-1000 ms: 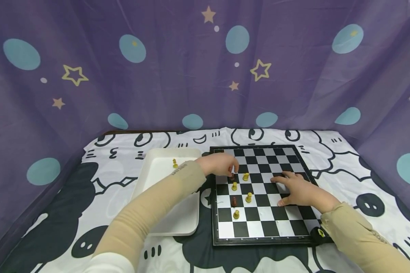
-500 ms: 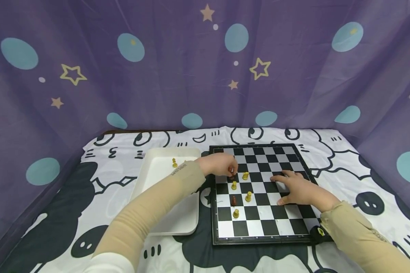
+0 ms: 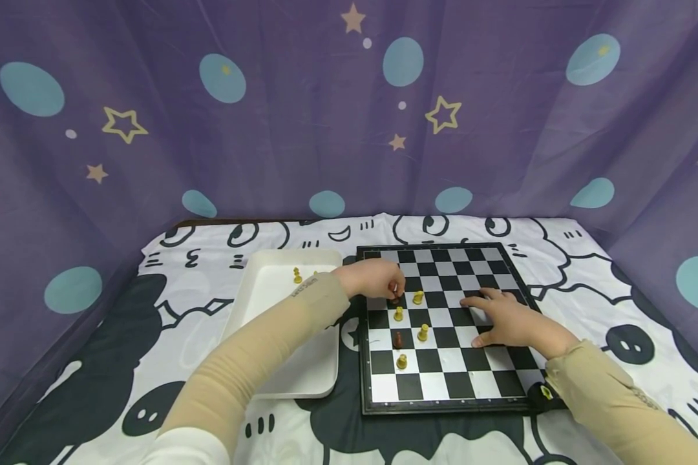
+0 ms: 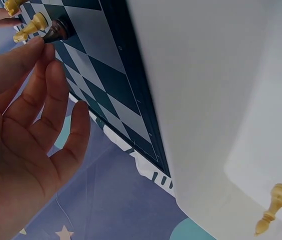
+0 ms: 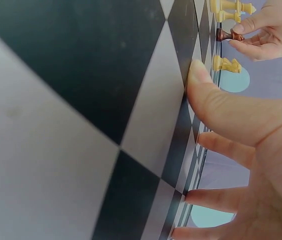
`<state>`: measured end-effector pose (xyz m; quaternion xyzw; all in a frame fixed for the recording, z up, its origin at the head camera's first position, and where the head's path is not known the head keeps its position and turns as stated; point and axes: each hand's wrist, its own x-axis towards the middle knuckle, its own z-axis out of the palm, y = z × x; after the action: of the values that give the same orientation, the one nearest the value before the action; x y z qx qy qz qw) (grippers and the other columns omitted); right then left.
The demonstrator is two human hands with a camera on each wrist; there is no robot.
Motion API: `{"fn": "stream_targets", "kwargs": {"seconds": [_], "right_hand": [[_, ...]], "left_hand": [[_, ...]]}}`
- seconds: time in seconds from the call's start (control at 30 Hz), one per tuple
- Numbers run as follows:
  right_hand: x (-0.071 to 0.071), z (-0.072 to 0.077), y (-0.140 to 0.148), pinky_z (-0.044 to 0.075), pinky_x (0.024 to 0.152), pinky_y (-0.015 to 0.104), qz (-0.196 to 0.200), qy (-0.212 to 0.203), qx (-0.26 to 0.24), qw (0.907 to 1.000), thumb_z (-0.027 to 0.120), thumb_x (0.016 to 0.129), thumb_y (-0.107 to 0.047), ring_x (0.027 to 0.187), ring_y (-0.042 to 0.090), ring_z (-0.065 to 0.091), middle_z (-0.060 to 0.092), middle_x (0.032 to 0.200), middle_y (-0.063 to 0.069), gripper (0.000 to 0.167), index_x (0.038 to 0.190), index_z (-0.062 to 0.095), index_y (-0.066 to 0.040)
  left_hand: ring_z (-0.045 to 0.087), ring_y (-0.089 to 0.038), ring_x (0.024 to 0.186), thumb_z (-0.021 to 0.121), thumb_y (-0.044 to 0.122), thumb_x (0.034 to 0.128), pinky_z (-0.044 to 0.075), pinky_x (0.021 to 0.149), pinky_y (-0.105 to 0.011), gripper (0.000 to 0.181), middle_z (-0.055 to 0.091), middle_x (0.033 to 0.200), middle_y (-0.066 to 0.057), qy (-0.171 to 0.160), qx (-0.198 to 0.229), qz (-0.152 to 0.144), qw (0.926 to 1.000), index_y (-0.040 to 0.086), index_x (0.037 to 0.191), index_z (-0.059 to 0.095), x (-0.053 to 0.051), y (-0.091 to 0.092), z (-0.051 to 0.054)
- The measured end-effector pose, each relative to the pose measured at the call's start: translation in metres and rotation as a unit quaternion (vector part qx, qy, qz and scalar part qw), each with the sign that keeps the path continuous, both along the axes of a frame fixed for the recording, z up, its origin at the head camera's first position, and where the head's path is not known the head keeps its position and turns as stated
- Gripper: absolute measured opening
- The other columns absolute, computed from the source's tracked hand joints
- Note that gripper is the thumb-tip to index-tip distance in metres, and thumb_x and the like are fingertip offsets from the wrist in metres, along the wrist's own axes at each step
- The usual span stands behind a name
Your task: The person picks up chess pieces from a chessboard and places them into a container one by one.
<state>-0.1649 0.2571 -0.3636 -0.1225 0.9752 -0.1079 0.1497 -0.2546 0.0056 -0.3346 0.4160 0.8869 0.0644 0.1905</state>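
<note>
My left hand [image 3: 375, 279] is over the left part of the chessboard [image 3: 442, 408]. Between thumb and fingertips it pinches a dark brown chess piece [image 4: 59, 31], whose base is at the board surface; the fingers cover its top. A yellow knight [image 5: 226, 64] and another yellow chess piece [image 3: 399, 314] stand close by. Nearer the front are a second dark brown piece [image 3: 398, 340] and two yellow pieces, one a rook-like piece [image 3: 423, 332]. With fingers spread, my right hand [image 3: 508, 321] rests on the board's right side and holds nothing.
Left of the board lies a white tray [image 3: 326, 382], partly behind my left sleeve. In it is a yellow chess piece [image 4: 276, 200] on its side, beside a sliver of something dark red. A patterned cloth [image 3: 593, 310] covers the table; a purple curtain [image 3: 302, 129] hangs behind.
Both hands keep nearly the same place, the left still pinching the dark brown chess piece. Only the head view has shifted very slightly.
</note>
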Motion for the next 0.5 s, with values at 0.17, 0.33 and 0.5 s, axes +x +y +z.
{"fn": "stream_targets", "kwargs": {"seconds": [0.17,0.33,0.5], "right_hand": [[-0.0004,0.0009,0.0004,0.034,0.09,0.072,0.001,0.0,0.001,1.0,0.081,0.066,-0.042,0.122,0.064,0.029,0.031,0.14,0.038,0.078,0.132,0.053,-0.011],[-0.0001,0.0012,0.0002,0.034,0.089,0.072,-0.002,-0.001,0.002,1.0,0.081,0.067,-0.042,0.123,0.064,0.029,0.03,0.14,0.038,0.078,0.132,0.053,-0.011],[0.0004,0.0009,-0.0001,0.034,0.089,0.072,-0.004,-0.004,0.002,1.0,0.081,0.067,-0.041,0.123,0.064,0.028,0.03,0.14,0.038,0.078,0.133,0.052,-0.011]], "left_hand": [[0.056,-0.012,0.086,0.064,0.009,0.0901,0.047,0.079,-0.025,0.013,0.065,0.101,-0.001,-0.002,0.002,0.003,1.0,0.012,0.101,0.07,0.0,-0.001,0.0009],[0.056,-0.012,0.086,0.063,0.01,0.0904,0.047,0.078,-0.025,0.013,0.065,0.101,0.0,-0.007,0.005,0.008,0.9999,0.013,0.102,0.07,0.0008,-0.0013,0.0018],[0.056,-0.011,0.085,0.063,0.01,0.0907,0.047,0.077,-0.024,0.014,0.065,0.1,0.0,-0.01,0.004,0.01,0.9999,0.013,0.103,0.07,0.0015,-0.0016,0.002]]}}
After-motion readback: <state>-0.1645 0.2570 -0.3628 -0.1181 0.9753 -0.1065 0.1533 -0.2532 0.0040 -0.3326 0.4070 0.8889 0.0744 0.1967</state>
